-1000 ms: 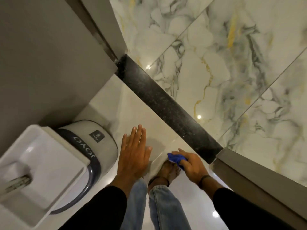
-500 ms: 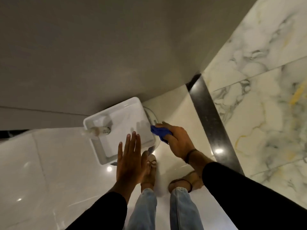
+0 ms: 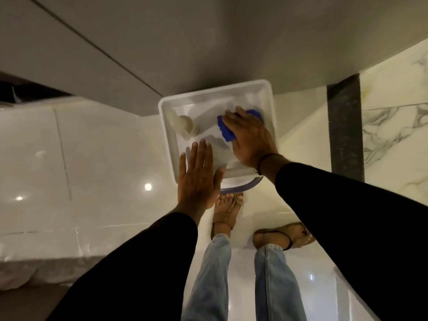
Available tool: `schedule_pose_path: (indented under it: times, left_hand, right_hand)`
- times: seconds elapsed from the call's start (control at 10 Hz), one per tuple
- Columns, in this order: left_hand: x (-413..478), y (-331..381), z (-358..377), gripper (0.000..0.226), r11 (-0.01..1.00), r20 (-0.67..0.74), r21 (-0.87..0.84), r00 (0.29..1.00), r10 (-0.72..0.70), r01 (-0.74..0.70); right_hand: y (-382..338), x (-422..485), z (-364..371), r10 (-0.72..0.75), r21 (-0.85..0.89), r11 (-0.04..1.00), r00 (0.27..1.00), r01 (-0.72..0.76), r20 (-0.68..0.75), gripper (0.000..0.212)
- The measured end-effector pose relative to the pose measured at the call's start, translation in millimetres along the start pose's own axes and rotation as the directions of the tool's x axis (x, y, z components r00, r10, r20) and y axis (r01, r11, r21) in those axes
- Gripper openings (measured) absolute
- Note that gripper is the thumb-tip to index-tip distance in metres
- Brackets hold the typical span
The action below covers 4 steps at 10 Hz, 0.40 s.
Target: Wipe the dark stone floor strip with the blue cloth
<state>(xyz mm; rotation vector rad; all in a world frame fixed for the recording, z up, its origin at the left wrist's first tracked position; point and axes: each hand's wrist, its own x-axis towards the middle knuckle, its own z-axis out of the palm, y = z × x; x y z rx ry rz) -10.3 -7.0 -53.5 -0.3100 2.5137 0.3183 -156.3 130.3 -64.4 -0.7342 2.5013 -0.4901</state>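
The dark strip (image 3: pixel 345 126) lay off to the person's right, well apart from both hands, running straight away from the feet toward the grey wall (image 3: pixel 208 42). Its long axis ran front to back, between the cream floor (image 3: pixel 301 140) and the veined marble (image 3: pixel 398 117) beyond it. The right hand (image 3: pixel 252 140) was plainly the nearer of the two, so I judged any wipe would start with a sideways reach to the right, then strokes along that line.

That hand was not at the strip, though. It was pressed palm down on the blue cloth (image 3: pixel 225 130), fingers spread flat over it, inside a white tray (image 3: pixel 166 126) set on top of a round bin (image 3: pixel 240 187) against the wall. Whether the fingers were actually gripping the cloth or only pinning it, I could not tell. A pale rounded object (image 3: pixel 185 126) lay in the tray's left part; too blurred to name.

The left hand (image 3: pixel 196 179) was open and empty, fingers together and straight, over the tray's near edge; whether it touched the rim I could not say.

The strip itself looked like speckled black stone, matt beside the glossy tiles, dry, with nothing lying on it. The cloth showed as a crumpled blue wad, mostly hidden under the hand.
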Motion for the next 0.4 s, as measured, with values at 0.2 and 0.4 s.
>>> schedule_pose_path:
  times: [0.2,0.4]
  left_hand:
    - [-0.8,-2.1,9.2,0.074,1.000,-0.011,-0.021,1.000,0.018,-0.019]
    - [-28.7,12.7,-29.5,0.076,0.995,0.002,0.030,0.995,0.099,-0.099]
  right_hand:
    - [-12.8,-10.7,27.5,0.049,-0.254,0.967,0.991,-0.017,0.121,0.088]
    - [-39.8,-51.0,-28.4,0.139,-0.050,0.989,0.988,-0.136,0.069,0.091]
